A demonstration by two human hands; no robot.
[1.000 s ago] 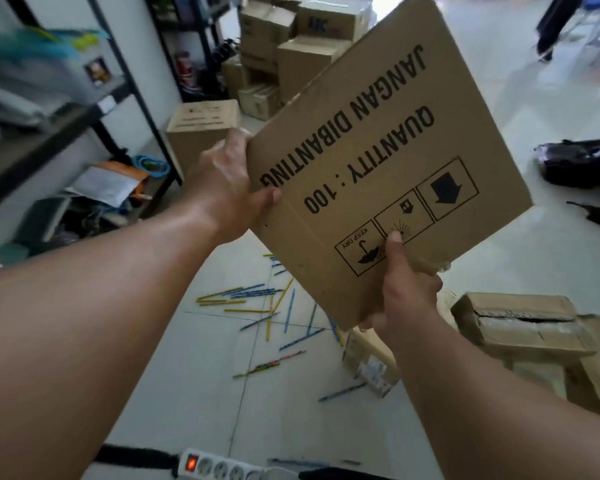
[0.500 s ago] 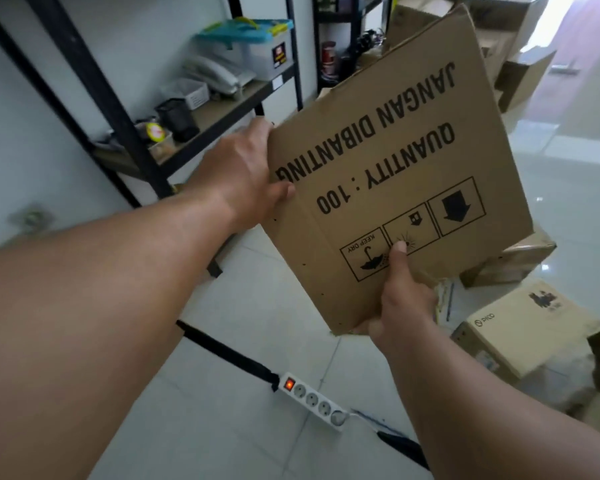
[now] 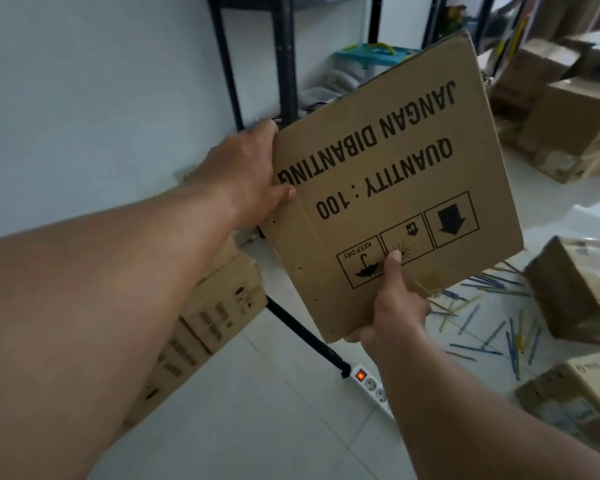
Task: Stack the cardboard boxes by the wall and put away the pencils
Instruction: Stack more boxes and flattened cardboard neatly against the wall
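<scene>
Both hands grip the upside-down cardboard box (image 3: 388, 188), left hand (image 3: 246, 174) clamping its far-left edge, right hand (image 3: 392, 306) pinching the near bottom corner.

A brown cardboard box (image 3: 388, 188) is printed with black lettering and symbols; blue and yellow pencils (image 3: 489, 320) are scattered over white floor tiles (image 3: 257, 410)

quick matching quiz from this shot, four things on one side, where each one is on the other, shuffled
1 printed cardboard box
2 pencils
3 power strip
4 boxes by the wall

a scattered on the floor, right
b gripped by left hand and right hand
c floor, below the held box
d lower left, behind the left forearm

Pairs: 1-b, 2-a, 3-c, 4-d
</scene>
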